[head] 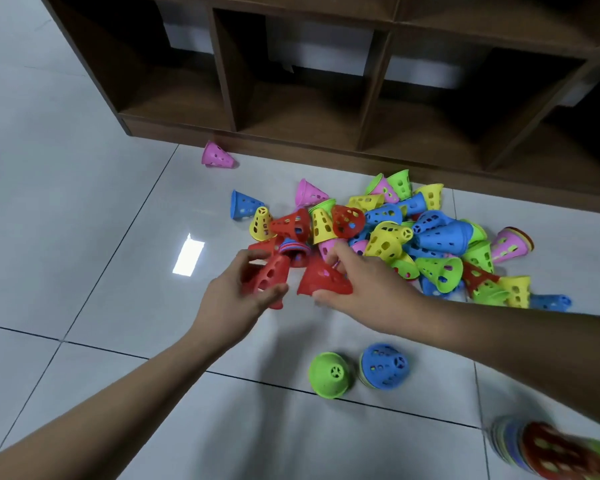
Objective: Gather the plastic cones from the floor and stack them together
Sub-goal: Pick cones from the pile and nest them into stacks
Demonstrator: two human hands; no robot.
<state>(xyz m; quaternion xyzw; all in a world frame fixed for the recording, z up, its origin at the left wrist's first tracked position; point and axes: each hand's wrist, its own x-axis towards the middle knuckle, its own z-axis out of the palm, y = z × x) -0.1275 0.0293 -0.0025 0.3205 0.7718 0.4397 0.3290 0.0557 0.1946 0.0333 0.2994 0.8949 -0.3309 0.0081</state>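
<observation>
Head view:
Left hand (234, 299): reaching in from lower left, fingers and thumb clamped around a red cone (269, 277), held just above the tiles at the near edge of the pile.
Right hand (368, 289): reaching in from the right, closed on a second red cone (323, 277), thumb under its wide rim, fingers over the top.
Two red cones: side by side between the hands, close but with a narrow gap, both tilted.
Cone pile (395, 237): loose heap of red, yellow, blue, green and pink perforated cones on the floor, just beyond the hands and in front of the shelf unit; most lying on their sides, a few nested.
Pink cone (218, 155): alone on its side, well apart from the pile, just beside the shelf base.
Blue cone (243, 205): on its side at the left fringe of the pile.
Green cone (331, 375): near the viewer, tip tilted toward the camera, below the right forearm.
Blue-topped stack (384, 371): a few nested cones, touching or just beside the green one.
Blurred stack (551, 452): multicoloured nested cones at the bottom right corner, too smeared for detail.
Shelf unit (326, 64): dark wooden open compartments along the top.
Floor (84, 237): pale glossy tiles with dark grout lines and a bright reflected patch left of the hands.
</observation>
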